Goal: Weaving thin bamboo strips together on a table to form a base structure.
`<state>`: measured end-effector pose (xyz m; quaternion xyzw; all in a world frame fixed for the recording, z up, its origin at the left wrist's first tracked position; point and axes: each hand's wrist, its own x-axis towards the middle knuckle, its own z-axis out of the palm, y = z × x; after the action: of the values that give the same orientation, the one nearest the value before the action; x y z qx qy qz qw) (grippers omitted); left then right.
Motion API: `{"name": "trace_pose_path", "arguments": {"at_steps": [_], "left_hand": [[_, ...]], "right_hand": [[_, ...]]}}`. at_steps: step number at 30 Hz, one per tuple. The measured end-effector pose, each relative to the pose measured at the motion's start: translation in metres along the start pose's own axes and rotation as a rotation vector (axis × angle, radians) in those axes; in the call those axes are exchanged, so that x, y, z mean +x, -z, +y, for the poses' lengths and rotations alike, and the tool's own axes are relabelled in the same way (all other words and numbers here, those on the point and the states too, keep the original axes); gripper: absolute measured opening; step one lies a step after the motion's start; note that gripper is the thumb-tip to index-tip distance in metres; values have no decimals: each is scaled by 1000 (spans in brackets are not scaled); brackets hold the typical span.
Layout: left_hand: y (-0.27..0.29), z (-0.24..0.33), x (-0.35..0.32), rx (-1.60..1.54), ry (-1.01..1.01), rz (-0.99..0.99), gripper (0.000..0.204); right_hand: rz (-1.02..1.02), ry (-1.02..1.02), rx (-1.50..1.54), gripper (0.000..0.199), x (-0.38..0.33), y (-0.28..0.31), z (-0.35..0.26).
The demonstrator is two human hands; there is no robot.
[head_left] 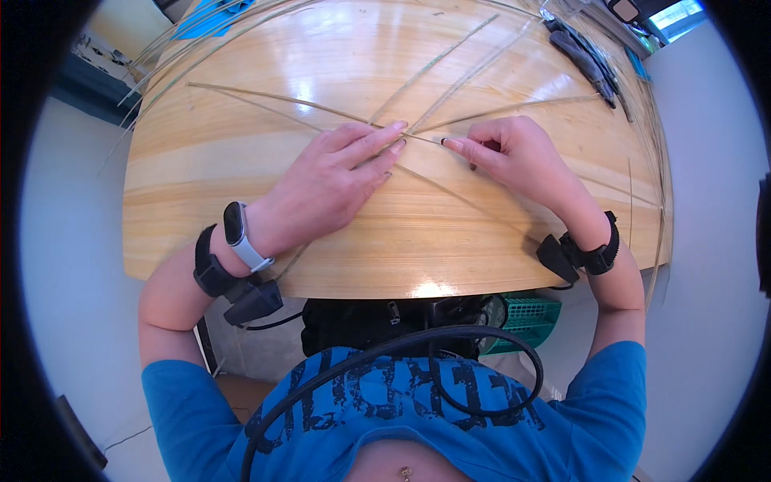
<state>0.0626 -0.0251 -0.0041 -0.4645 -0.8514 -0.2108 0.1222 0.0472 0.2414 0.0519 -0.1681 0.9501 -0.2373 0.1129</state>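
Note:
Several long, thin strips that look like split bamboo [273,95] lie crossed on the wooden table, spreading out from one crossing point. My left hand [341,165] rests low over this crossing, its fingers stretched forward and pressing the strips against the tabletop. Just to its right, my right hand [514,157] pinches a thin strip [423,139] between thumb and curled fingers. That strip runs from the pinch to the left fingertips. Another strip [458,195] slants from the crossing toward the near right. The exact weave under my left fingers is hidden.
The pale wooden table [377,261] has a curved near edge. More loose strips [660,161] hang along its right side, others arch over the far left. Dark, elongated items [582,60] lie at the far right, a blue piece [210,18] far left. A green basket [526,323] stands below.

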Motion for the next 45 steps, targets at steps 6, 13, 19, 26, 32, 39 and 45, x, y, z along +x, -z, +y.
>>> {"name": "trace_pose_path", "arguments": {"at_steps": [6,13,19,26,32,39,45], "left_hand": [[-2,-1,0,32,-16,-2,40],[-2,-1,-1,21,-20,9,39],[-2,0,-1,11,-5,21,38],[-1,1,0,3,0,32,38],[-2,1,0,10,-4,36,38],[0,0,0,37,-28,28,38],[0,0,0,34,-40,36,40]], "right_hand": [[46,60,-7,46,-2,-7,1],[140,197,-72,41,-8,-17,-2],[140,238,-112,39,-8,-19,-2],[163,237,-183,35,-9,-24,-5],[144,238,-174,35,-8,-22,-6],[137,217,-156,36,-7,-22,-5],[132,250,-231,36,-9,-21,-6]]}}
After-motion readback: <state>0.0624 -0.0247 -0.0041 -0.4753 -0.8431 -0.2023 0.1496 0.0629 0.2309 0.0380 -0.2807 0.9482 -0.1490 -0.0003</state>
